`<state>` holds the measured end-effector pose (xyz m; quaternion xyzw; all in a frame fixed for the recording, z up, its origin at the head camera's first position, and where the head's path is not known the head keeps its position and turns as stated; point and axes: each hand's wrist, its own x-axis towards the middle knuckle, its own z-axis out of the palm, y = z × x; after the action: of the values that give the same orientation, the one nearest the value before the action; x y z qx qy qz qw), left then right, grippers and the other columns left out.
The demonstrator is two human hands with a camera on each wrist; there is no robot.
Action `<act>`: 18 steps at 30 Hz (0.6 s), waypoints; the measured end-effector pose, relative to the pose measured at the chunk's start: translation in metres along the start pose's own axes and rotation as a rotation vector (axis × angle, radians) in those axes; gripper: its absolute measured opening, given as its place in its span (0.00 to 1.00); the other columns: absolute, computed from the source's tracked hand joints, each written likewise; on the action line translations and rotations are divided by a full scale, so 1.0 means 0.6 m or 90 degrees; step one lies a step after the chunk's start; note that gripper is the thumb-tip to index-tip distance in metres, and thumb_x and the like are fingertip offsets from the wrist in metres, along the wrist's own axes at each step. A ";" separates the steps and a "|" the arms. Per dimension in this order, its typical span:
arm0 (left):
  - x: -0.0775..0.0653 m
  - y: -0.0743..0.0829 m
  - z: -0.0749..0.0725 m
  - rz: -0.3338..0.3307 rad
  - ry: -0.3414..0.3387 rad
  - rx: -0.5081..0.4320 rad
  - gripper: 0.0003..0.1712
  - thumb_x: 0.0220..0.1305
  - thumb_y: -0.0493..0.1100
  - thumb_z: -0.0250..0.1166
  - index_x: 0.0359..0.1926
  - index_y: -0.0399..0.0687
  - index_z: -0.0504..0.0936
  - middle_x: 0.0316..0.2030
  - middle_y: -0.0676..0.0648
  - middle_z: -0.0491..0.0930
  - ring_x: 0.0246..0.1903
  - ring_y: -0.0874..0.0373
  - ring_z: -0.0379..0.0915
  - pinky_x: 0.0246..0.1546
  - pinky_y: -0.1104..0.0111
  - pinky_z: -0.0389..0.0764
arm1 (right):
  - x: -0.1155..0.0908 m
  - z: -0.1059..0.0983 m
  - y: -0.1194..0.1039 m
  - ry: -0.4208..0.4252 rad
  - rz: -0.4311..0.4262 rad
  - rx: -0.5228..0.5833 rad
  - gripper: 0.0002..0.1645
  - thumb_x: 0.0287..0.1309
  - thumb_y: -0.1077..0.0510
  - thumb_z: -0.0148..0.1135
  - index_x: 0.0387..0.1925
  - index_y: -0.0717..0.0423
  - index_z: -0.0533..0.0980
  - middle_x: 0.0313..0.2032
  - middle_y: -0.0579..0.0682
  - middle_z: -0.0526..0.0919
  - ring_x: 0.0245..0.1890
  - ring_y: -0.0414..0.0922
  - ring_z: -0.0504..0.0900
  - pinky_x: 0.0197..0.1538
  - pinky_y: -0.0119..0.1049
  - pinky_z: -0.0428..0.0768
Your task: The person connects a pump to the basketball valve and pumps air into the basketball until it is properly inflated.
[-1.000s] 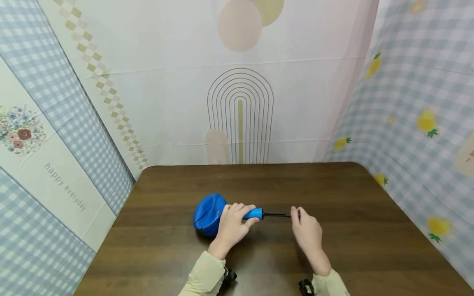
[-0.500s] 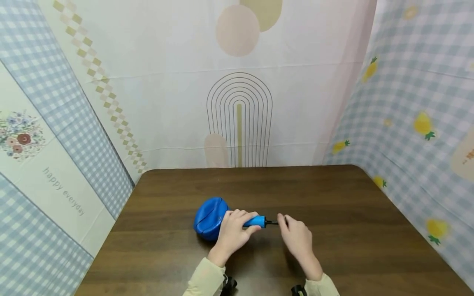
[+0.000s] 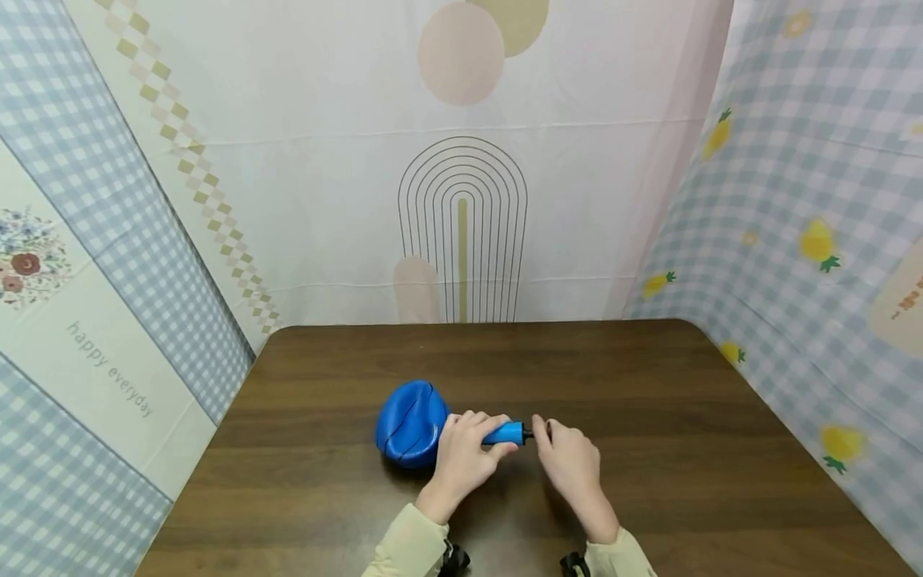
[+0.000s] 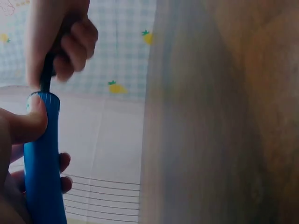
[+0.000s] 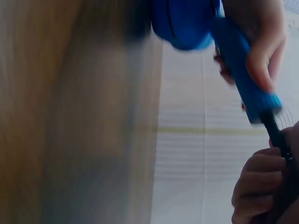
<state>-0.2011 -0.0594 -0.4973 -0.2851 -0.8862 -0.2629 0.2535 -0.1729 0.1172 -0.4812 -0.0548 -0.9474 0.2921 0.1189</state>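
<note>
A blue hand pump lies roughly level between my two hands, its black rod largely inside the barrel. My left hand grips the blue barrel, thumb along its near side in the left wrist view. My right hand holds the black handle at the rod's outer end, fingers curled round it. To the left, at the pump's other end, is a blue ball with dark seams and a deep dent in its surface. The joint between pump and ball is hidden behind my left hand.
The brown wooden table extends around both hands. A pale printed cloth hangs behind its back edge, with checked cloths at the sides.
My right hand has moved left toward my left hand, pushing the rod into the barrel. My left hand keeps its grip, and the ball stays beside it.
</note>
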 end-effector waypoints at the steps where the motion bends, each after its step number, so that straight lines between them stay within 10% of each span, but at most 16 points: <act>1: 0.000 0.001 -0.002 -0.001 -0.008 -0.011 0.21 0.52 0.58 0.72 0.46 0.57 0.86 0.35 0.56 0.86 0.35 0.61 0.78 0.43 0.64 0.74 | -0.002 0.003 -0.002 -0.004 -0.008 0.010 0.29 0.71 0.44 0.46 0.13 0.51 0.64 0.12 0.44 0.61 0.13 0.40 0.61 0.18 0.33 0.58; 18: 0.008 -0.020 -0.021 0.001 -0.052 0.036 0.21 0.55 0.59 0.69 0.47 0.57 0.86 0.36 0.55 0.86 0.36 0.60 0.76 0.46 0.62 0.72 | -0.003 -0.004 0.022 0.026 0.048 0.001 0.31 0.72 0.43 0.41 0.14 0.52 0.64 0.13 0.48 0.66 0.16 0.46 0.70 0.20 0.38 0.63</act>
<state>-0.2081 -0.0736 -0.4892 -0.2892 -0.9027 -0.2252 0.2251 -0.1700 0.1293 -0.4872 -0.0962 -0.9417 0.2962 0.1274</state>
